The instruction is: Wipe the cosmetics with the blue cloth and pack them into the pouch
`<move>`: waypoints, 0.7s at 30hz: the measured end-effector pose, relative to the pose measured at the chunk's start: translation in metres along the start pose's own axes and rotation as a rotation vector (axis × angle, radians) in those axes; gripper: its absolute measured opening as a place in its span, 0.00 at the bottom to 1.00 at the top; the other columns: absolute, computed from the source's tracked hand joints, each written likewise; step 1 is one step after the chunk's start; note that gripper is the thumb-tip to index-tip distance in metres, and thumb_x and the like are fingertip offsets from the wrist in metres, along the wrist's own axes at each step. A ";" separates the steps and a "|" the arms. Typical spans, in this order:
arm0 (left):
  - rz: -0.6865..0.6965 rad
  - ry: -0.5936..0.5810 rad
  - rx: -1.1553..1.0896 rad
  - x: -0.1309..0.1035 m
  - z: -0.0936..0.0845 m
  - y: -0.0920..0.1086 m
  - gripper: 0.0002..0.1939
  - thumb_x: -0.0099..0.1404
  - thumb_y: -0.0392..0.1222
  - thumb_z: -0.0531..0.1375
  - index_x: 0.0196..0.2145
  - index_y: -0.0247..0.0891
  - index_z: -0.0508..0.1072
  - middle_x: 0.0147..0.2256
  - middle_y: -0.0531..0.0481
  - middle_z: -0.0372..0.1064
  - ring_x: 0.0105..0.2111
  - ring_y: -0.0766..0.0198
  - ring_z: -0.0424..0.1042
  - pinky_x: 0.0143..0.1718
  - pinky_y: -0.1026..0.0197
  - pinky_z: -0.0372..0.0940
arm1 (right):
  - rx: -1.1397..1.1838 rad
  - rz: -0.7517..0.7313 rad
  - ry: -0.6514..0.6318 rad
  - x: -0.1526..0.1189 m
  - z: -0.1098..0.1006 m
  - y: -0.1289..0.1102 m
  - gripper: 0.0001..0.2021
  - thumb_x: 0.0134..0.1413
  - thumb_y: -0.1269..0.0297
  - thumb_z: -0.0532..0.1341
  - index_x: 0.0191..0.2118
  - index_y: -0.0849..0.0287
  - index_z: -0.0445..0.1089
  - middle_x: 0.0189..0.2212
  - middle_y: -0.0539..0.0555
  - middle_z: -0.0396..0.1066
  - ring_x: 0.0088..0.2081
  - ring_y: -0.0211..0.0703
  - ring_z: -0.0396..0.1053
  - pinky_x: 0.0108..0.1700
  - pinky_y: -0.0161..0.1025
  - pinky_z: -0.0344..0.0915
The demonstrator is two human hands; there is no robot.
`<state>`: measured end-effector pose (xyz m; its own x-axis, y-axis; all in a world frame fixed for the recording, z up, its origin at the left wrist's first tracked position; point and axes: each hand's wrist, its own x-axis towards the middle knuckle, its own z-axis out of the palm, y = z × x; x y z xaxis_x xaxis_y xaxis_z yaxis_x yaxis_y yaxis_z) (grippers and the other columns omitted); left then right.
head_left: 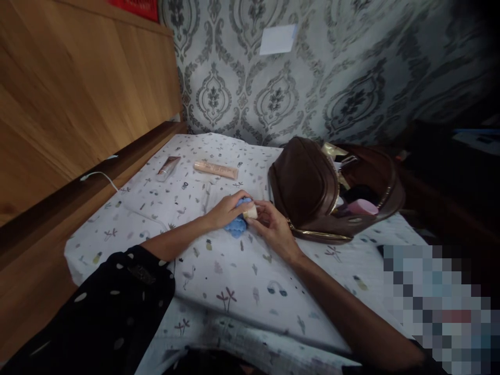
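Observation:
In the middle of the bed, my left hand (225, 211) is closed around a fuzzy blue cloth (236, 227). A small cream-coloured container (250, 210) rests against that cloth, between my two hands. My right hand (274, 226) grips the container from the right with its thumb and fingertips. My fingers cover part of it, so its exact kind does not show. Beyond my hands lies a peach-coloured squeeze tube (216, 170). Left of that tube is a smaller brown and clear tube (168, 169).
A brown leather bag (302, 185) stands unzipped at right, with a pink item (362, 207) and other things inside. The patterned sheet (234, 271) covers the bed. A wooden headboard (86, 67) and a white cable (102, 174) are at left. Behind is a patterned wall (269, 94).

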<state>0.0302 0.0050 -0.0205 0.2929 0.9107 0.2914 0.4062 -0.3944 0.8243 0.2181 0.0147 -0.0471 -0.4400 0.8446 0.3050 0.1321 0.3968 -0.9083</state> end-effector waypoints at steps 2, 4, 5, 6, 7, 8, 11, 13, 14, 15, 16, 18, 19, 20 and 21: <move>0.013 0.007 0.034 0.000 0.000 -0.001 0.17 0.72 0.54 0.50 0.42 0.38 0.68 0.35 0.52 0.69 0.37 0.61 0.69 0.42 0.60 0.62 | -0.057 0.011 0.017 0.000 0.000 -0.001 0.20 0.52 0.48 0.68 0.45 0.56 0.69 0.39 0.55 0.74 0.39 0.46 0.72 0.42 0.43 0.70; 0.016 0.036 0.047 0.001 0.000 -0.003 0.17 0.72 0.54 0.50 0.41 0.38 0.69 0.34 0.52 0.69 0.36 0.61 0.69 0.43 0.60 0.62 | -0.075 0.023 0.013 0.000 0.001 -0.003 0.20 0.51 0.47 0.69 0.41 0.56 0.70 0.38 0.55 0.74 0.38 0.46 0.72 0.41 0.43 0.70; 0.014 0.053 0.039 0.001 0.000 -0.004 0.17 0.72 0.54 0.50 0.40 0.37 0.69 0.34 0.52 0.68 0.37 0.61 0.68 0.43 0.60 0.62 | -0.057 0.027 0.011 0.000 0.001 -0.004 0.20 0.50 0.47 0.69 0.41 0.56 0.70 0.37 0.54 0.74 0.38 0.45 0.72 0.41 0.43 0.70; 0.012 0.068 0.021 0.002 0.000 -0.006 0.18 0.72 0.55 0.50 0.40 0.37 0.69 0.34 0.52 0.68 0.37 0.61 0.68 0.43 0.60 0.62 | -0.029 0.031 0.012 0.000 0.002 -0.004 0.21 0.50 0.47 0.69 0.42 0.56 0.69 0.36 0.53 0.73 0.36 0.44 0.72 0.39 0.42 0.70; 0.014 0.078 -0.005 0.002 0.000 -0.007 0.19 0.72 0.55 0.49 0.40 0.37 0.69 0.35 0.51 0.68 0.38 0.61 0.67 0.44 0.59 0.62 | 0.003 0.038 0.015 0.000 0.002 -0.005 0.22 0.50 0.47 0.69 0.44 0.56 0.69 0.35 0.52 0.72 0.34 0.43 0.72 0.37 0.40 0.70; 0.018 0.084 -0.037 0.003 0.000 -0.007 0.19 0.72 0.56 0.49 0.40 0.37 0.69 0.36 0.51 0.68 0.39 0.61 0.67 0.45 0.59 0.62 | 0.036 0.047 0.022 0.000 0.002 -0.005 0.24 0.50 0.47 0.69 0.47 0.55 0.68 0.34 0.50 0.71 0.32 0.41 0.71 0.34 0.38 0.69; 0.029 0.060 -0.139 0.002 -0.001 -0.005 0.20 0.71 0.57 0.50 0.46 0.38 0.68 0.41 0.49 0.67 0.44 0.59 0.68 0.49 0.58 0.62 | 0.116 0.081 0.043 0.001 0.002 -0.005 0.26 0.51 0.44 0.68 0.50 0.54 0.67 0.31 0.48 0.69 0.27 0.39 0.68 0.24 0.34 0.63; 0.013 -0.005 -0.168 0.000 -0.001 -0.001 0.25 0.66 0.58 0.57 0.52 0.39 0.65 0.43 0.48 0.67 0.44 0.58 0.68 0.48 0.57 0.63 | 0.153 0.094 0.056 0.003 0.000 -0.006 0.25 0.51 0.42 0.66 0.47 0.54 0.67 0.28 0.47 0.68 0.25 0.38 0.67 0.23 0.34 0.62; 0.007 -0.042 -0.161 -0.001 -0.001 0.000 0.29 0.63 0.58 0.62 0.55 0.40 0.62 0.44 0.47 0.66 0.43 0.57 0.68 0.46 0.57 0.63 | 0.164 0.098 0.067 0.003 -0.001 -0.006 0.25 0.51 0.41 0.66 0.46 0.55 0.68 0.27 0.47 0.68 0.24 0.38 0.67 0.23 0.34 0.63; 0.007 -0.069 -0.141 -0.002 -0.001 0.002 0.34 0.59 0.57 0.65 0.57 0.40 0.61 0.45 0.47 0.66 0.43 0.56 0.68 0.45 0.57 0.64 | 0.168 0.103 0.076 0.004 -0.001 -0.006 0.25 0.51 0.40 0.66 0.44 0.55 0.68 0.26 0.46 0.68 0.23 0.37 0.65 0.23 0.35 0.63; 0.015 -0.082 -0.114 -0.003 -0.001 0.003 0.37 0.57 0.55 0.67 0.58 0.40 0.59 0.46 0.46 0.66 0.43 0.56 0.68 0.44 0.57 0.64 | 0.169 0.111 0.079 0.004 -0.002 -0.006 0.25 0.52 0.39 0.65 0.43 0.55 0.68 0.25 0.46 0.67 0.21 0.37 0.64 0.23 0.35 0.63; 0.050 -0.070 -0.066 -0.003 0.000 0.004 0.35 0.58 0.52 0.67 0.58 0.39 0.60 0.47 0.46 0.66 0.44 0.56 0.68 0.45 0.57 0.63 | 0.166 0.138 0.065 0.005 -0.003 -0.006 0.26 0.53 0.36 0.62 0.41 0.56 0.68 0.23 0.47 0.68 0.20 0.38 0.64 0.23 0.36 0.63; 0.071 -0.059 -0.055 -0.003 0.000 0.004 0.31 0.60 0.51 0.65 0.56 0.39 0.62 0.47 0.45 0.67 0.44 0.56 0.68 0.46 0.57 0.63 | 0.167 0.150 0.053 0.004 -0.003 -0.006 0.26 0.54 0.35 0.60 0.40 0.56 0.68 0.21 0.47 0.68 0.20 0.39 0.65 0.24 0.37 0.64; 0.086 -0.052 -0.051 -0.003 0.000 0.004 0.27 0.63 0.51 0.63 0.55 0.38 0.63 0.46 0.46 0.67 0.44 0.57 0.68 0.47 0.58 0.62 | 0.170 0.160 0.043 0.004 -0.003 -0.005 0.26 0.55 0.34 0.58 0.38 0.55 0.67 0.20 0.48 0.69 0.21 0.40 0.65 0.24 0.38 0.64; 0.095 -0.050 -0.051 -0.003 0.000 0.004 0.24 0.64 0.51 0.62 0.53 0.37 0.65 0.45 0.46 0.68 0.44 0.57 0.68 0.47 0.58 0.62 | 0.173 0.166 0.039 0.004 -0.003 -0.005 0.27 0.56 0.33 0.57 0.37 0.55 0.67 0.20 0.48 0.69 0.21 0.41 0.66 0.25 0.38 0.64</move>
<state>0.0309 0.0008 -0.0185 0.3710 0.8619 0.3456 0.3304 -0.4703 0.8183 0.2187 0.0174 -0.0404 -0.3900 0.9077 0.1546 0.0443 0.1862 -0.9815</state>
